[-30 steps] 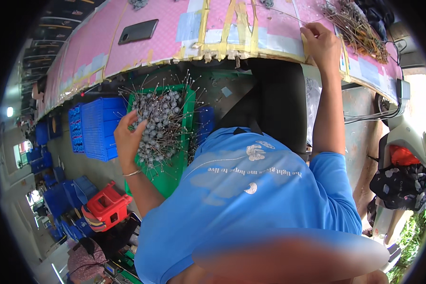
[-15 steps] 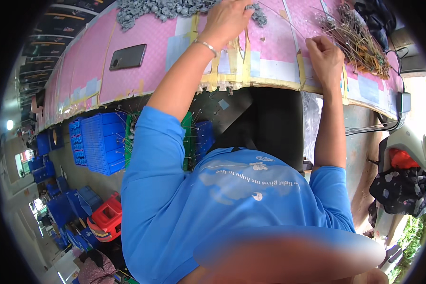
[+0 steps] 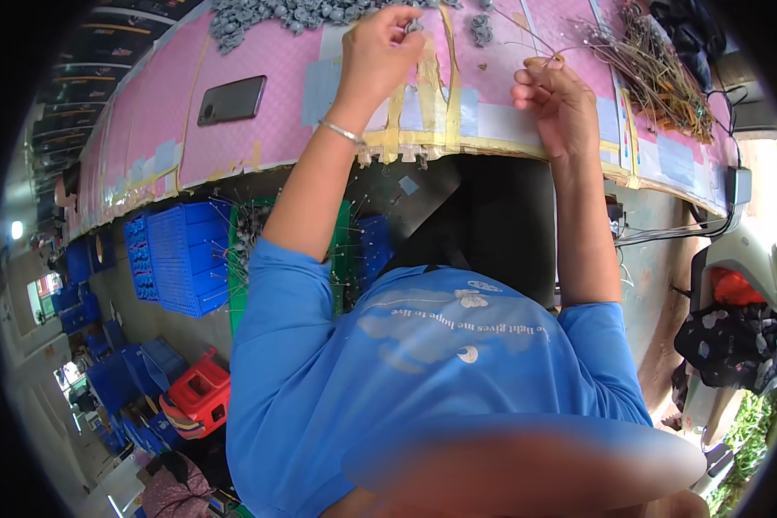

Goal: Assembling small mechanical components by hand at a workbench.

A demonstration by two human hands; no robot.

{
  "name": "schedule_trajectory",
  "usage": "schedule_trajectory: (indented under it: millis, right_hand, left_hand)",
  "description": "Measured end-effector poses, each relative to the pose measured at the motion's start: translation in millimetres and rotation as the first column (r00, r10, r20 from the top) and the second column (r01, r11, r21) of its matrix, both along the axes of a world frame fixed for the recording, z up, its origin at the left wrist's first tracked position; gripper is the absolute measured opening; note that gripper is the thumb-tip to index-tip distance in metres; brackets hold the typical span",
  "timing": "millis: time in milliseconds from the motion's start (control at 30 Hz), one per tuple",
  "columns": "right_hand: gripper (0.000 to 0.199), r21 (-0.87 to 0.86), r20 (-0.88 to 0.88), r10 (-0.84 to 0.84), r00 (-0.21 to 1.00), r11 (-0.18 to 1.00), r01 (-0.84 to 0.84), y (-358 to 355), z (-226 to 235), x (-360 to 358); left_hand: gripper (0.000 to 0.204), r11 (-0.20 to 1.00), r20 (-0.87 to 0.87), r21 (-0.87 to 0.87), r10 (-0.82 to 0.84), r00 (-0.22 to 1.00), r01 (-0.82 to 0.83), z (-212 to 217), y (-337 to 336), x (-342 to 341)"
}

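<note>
My left hand [image 3: 378,53] is raised over the pink table top [image 3: 268,138], its fingers pinched on a small grey part [image 3: 414,27]. A thin bracelet circles that wrist. My right hand [image 3: 554,93] is a little to its right, closed on a thin wire [image 3: 527,39] that points up and left. A pile of small grey parts [image 3: 293,12] lies at the table's far edge, just beyond my left hand. To the right of my right hand lies a bundle of thin wires [image 3: 658,62].
A dark phone [image 3: 231,99] lies on the table to the left. Below the table edge stand a green crate [image 3: 243,259] of wired grey parts and blue crates [image 3: 177,259]. A red container [image 3: 200,395] is lower left. A scooter [image 3: 742,285] stands at right.
My left hand rose from the green crate under the table up onto the table top. My right hand lifted off the table edge, now holding a wire.
</note>
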State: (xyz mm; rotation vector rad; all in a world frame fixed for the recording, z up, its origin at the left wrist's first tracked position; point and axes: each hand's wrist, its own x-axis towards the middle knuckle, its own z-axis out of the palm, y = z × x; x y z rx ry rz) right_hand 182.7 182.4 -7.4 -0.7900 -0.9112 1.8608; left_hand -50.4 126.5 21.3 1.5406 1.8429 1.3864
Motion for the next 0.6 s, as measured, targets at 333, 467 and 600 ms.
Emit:
schedule_trajectory:
  millis: [333, 467, 600]
  right_hand:
    - [0.017, -0.211, -0.655, 0.126, 0.745, 0.917, -0.34, 48, -10, 8]
    - [0.014, -0.32, -0.172, 0.377, 0.91, 0.852, -0.414, -13, -6, -29]
    - [0.015, -0.167, 0.051, 0.468, 0.882, 0.875, -0.454, -49, 7, -22]
  left_hand:
    - [0.033, 0.947, 0.738, -0.015, -0.207, 0.642, 0.322, -34, -116, 62]
    - [0.029, 0.953, 0.749, -0.016, -0.19, 0.635, 0.303, -33, -129, 55]
    - [0.034, 0.938, 0.713, -0.068, -0.193, 0.674, 0.341, -39, -129, 54]
